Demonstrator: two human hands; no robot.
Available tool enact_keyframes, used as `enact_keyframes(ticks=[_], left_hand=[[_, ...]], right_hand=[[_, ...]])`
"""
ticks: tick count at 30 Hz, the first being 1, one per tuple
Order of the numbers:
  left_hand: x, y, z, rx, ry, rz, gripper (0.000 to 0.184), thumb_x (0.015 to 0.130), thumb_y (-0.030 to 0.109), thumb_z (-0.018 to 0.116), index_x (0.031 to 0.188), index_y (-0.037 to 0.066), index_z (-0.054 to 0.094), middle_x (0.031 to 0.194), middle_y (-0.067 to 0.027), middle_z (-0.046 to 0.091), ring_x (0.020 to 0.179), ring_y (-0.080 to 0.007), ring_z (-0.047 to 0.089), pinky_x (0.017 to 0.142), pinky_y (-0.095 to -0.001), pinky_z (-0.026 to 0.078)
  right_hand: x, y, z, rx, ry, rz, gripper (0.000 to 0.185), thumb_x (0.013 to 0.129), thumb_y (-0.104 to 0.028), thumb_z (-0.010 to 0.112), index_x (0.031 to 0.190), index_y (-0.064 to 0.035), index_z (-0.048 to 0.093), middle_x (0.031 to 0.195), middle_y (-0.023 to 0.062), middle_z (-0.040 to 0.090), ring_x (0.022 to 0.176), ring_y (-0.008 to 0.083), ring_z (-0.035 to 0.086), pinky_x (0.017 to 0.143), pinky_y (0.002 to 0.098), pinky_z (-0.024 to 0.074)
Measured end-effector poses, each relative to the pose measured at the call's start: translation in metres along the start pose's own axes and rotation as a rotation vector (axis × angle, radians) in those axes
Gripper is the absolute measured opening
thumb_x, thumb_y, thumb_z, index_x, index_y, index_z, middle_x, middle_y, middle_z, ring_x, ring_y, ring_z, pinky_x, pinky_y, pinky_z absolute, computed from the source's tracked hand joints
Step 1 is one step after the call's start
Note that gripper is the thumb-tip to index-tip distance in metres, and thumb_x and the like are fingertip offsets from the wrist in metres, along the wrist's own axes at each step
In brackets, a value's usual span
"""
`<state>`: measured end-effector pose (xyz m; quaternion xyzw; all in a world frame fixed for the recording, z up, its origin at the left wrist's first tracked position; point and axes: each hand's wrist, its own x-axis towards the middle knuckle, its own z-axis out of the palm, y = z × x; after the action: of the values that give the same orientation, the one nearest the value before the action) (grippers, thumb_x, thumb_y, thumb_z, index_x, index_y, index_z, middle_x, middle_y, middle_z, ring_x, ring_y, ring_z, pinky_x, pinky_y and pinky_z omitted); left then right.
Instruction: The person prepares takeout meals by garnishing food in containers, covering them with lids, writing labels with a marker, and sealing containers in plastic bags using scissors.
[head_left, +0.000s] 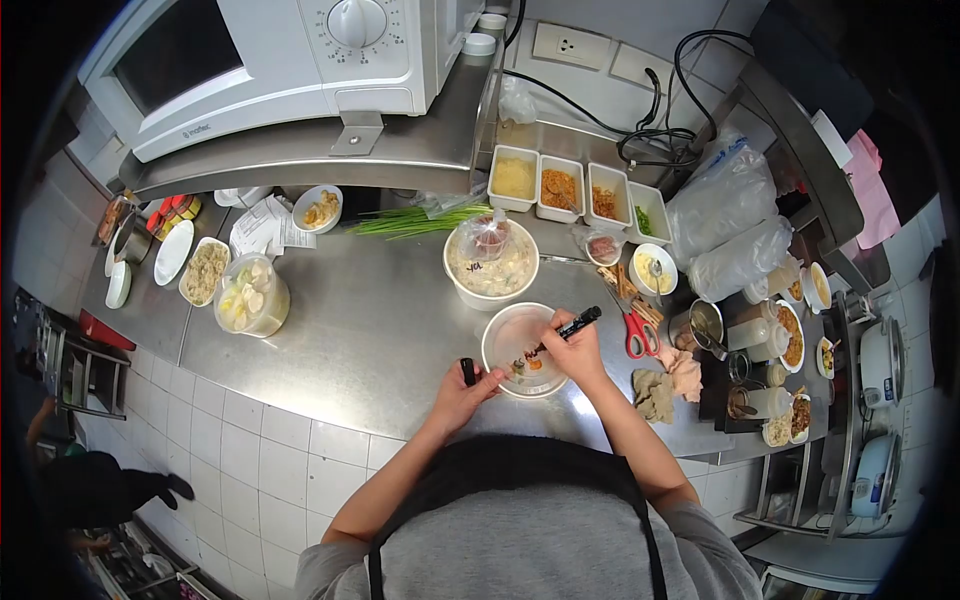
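In my right hand (572, 352) is a black marker (580, 321), its tip down at the translucent lid of a white round bowl (512, 328). Bits of orange and dark food show through that lid. My left hand (463, 397) keeps a black marker cap (468, 371) between its fingers, and its thumb and fingertips rest at the bowl's left rim. Just behind stands a larger white tub (492, 292) with pale food and a small clear bag (484, 238) on top.
Green onions (420, 220) lie at the back. Red-handled scissors (641, 335) and crumpled cloths (653, 395) are on the right, near several sauce bottles. A clear tub (252, 300) stands left. Food trays (513, 178) line the wall. A microwave (270, 70) sits on the overhead shelf.
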<state>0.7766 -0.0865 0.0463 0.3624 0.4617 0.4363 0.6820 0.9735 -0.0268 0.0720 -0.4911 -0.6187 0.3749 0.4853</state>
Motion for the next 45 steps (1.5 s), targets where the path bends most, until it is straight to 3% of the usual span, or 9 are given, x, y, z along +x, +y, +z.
enact_keyframes(ticks=[11, 17, 18, 22, 25, 29, 32, 38, 45], left_hand=[[0.009, 0.012, 0.004, 0.246, 0.033, 0.156, 0.035, 0.078, 0.020, 0.071, 0.088, 0.004, 0.042, 0.077, -0.0023, 0.053, 0.067, -0.0082, 0.050, 0.060, -0.0229, 0.044], [0.024, -0.006, 0.004, 0.256, 0.088, 0.222, 0.024, 0.081, 0.016, 0.064, 0.087, 0.003, 0.044, 0.070, 0.0005, 0.047, 0.062, -0.0070, 0.043, 0.055, -0.0240, 0.039], [0.024, -0.010, 0.002, 0.273, 0.090, 0.262, 0.022, 0.081, 0.014, 0.062, 0.086, 0.003, 0.044, 0.068, 0.0008, 0.046, 0.061, -0.0071, 0.043, 0.053, -0.0245, 0.038], [0.005, 0.000, -0.004, 0.397, 0.107, 0.265, 0.011, 0.081, 0.003, 0.052, 0.087, 0.005, 0.043, 0.070, 0.0036, 0.042, 0.061, -0.0050, 0.042, 0.054, -0.0206, 0.037], [-0.012, 0.010, -0.022, 0.422, 0.100, 0.290, 0.011, 0.081, 0.003, 0.052, 0.087, 0.005, 0.043, 0.072, 0.0028, 0.042, 0.063, -0.0052, 0.043, 0.053, -0.0212, 0.037], [-0.037, 0.042, -0.049, 0.444, 0.158, 0.343, 0.015, 0.080, 0.000, 0.051, 0.088, 0.007, 0.041, 0.075, 0.0014, 0.043, 0.064, -0.0067, 0.045, 0.053, -0.0226, 0.040], [-0.040, 0.096, -0.048, 0.091, 0.183, 0.238, 0.020, 0.082, -0.001, 0.051, 0.091, 0.010, 0.037, 0.085, -0.0012, 0.048, 0.072, -0.0111, 0.055, 0.058, -0.0274, 0.052], [0.029, 0.150, -0.018, 0.195, 0.141, 0.324, 0.015, 0.080, 0.005, 0.050, 0.091, 0.006, 0.040, 0.083, -0.0038, 0.051, 0.070, -0.0113, 0.057, 0.061, -0.0293, 0.055], [0.086, 0.145, -0.001, 0.113, 0.167, 0.333, 0.017, 0.082, 0.010, 0.055, 0.090, 0.003, 0.041, 0.076, -0.0039, 0.050, 0.062, -0.0100, 0.053, 0.056, -0.0272, 0.052]], right_hand=[[-0.001, -0.011, -0.001, -0.066, -0.017, -0.013, 0.018, 0.074, -0.005, 0.057, 0.058, -0.0033, 0.048, 0.050, -0.0012, 0.043, 0.047, 0.0062, 0.039, 0.043, 0.0255, 0.0313], [0.028, -0.041, -0.002, 0.281, 0.067, 0.086, 0.011, 0.084, -0.012, 0.060, 0.084, -0.0016, 0.056, 0.068, 0.0001, 0.054, 0.058, 0.0050, 0.049, 0.048, 0.0198, 0.0417], [0.038, -0.047, -0.007, 0.081, -0.027, 0.036, 0.021, 0.088, -0.018, 0.057, 0.101, -0.0019, 0.055, 0.083, 0.0047, 0.060, 0.068, 0.0092, 0.055, 0.059, 0.0241, 0.0473], [0.079, -0.076, 0.014, -0.201, -0.071, -0.254, 0.031, 0.085, -0.017, 0.061, 0.111, -0.0041, 0.050, 0.103, 0.0137, 0.061, 0.093, 0.0234, 0.060, 0.084, 0.0312, 0.0442], [0.112, -0.066, 0.039, -0.297, -0.063, -0.577, 0.042, 0.070, -0.017, 0.073, 0.102, -0.0060, 0.048, 0.100, 0.0171, 0.058, 0.092, 0.0371, 0.056, 0.077, 0.0387, 0.0450], [0.121, -0.046, 0.049, -0.230, -0.065, -0.401, 0.047, 0.064, -0.015, 0.078, 0.097, -0.0058, 0.046, 0.096, 0.0119, 0.056, 0.083, 0.0263, 0.060, 0.070, 0.0347, 0.0475], [0.122, -0.063, 0.030, 0.122, -0.002, -0.194, 0.053, 0.064, -0.007, 0.079, 0.100, -0.0058, 0.040, 0.097, 0.0080, 0.054, 0.079, 0.0130, 0.060, 0.067, 0.0274, 0.0506], [0.123, -0.129, 0.002, 0.029, 0.126, -0.572, 0.053, 0.064, -0.011, 0.080, 0.101, -0.0056, 0.042, 0.100, 0.0081, 0.056, 0.083, 0.0157, 0.058, 0.073, 0.0299, 0.0490], [0.116, -0.102, 0.023, -0.174, 0.054, -0.468, 0.056, 0.063, -0.021, 0.081, 0.104, -0.0035, 0.047, 0.093, 0.0124, 0.057, 0.083, 0.0242, 0.059, 0.073, 0.0342, 0.0477]])
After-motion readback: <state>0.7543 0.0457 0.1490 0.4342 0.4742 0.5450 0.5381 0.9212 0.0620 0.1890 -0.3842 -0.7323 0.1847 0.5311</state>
